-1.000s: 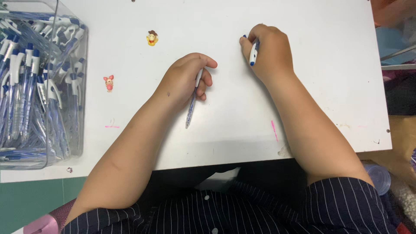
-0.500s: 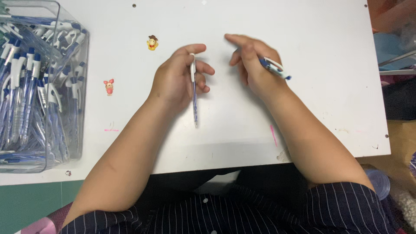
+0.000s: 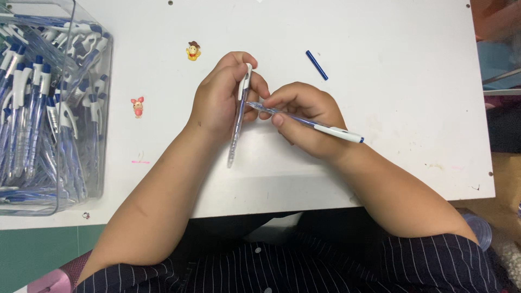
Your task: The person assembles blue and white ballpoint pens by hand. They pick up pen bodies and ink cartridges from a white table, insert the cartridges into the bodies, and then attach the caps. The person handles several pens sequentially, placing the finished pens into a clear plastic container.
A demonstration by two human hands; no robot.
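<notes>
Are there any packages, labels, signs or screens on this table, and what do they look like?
No signs or screens.
Clear plastic bin: left edge of the white table, box-shaped, full of blue-and-white pens.
Small yellow figure sticker: on the table, above the left hand.
Small pink figure sticker: on the table beside the bin.

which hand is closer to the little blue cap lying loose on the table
Right. The right hand lies just below and left of the blue cap. The left hand, holding a pen, is farther off to the left.
</notes>
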